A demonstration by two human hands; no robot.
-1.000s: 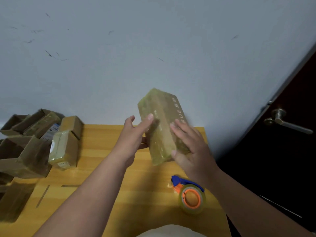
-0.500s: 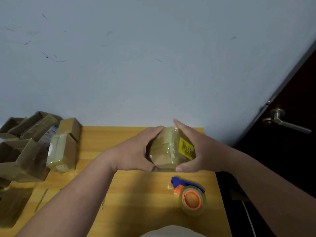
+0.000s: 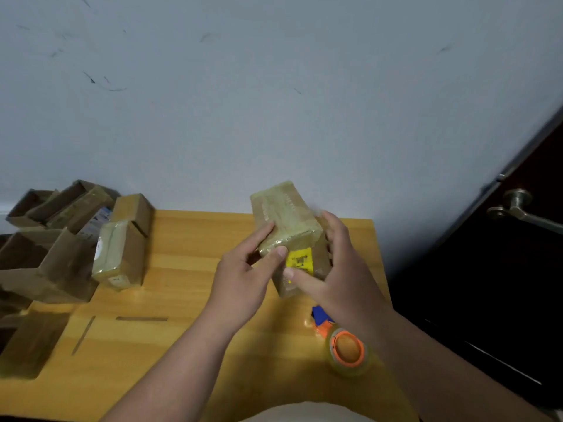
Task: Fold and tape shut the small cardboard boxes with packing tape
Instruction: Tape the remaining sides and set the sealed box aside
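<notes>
From the head view, both hands hold a small taped box [image 3: 288, 220] above the middle of the wooden surface [image 3: 182, 300], tilted with one end up toward the far wall. The left hand [image 3: 243, 278] grips its left side, thumb on the near edge. The right hand [image 3: 341, 269] clasps its right side, thumb by the yellow label [image 3: 300, 260]. A tape roll [image 3: 347, 351] lies near right. More boxes [image 3: 118, 254] are piled at far left.
</notes>
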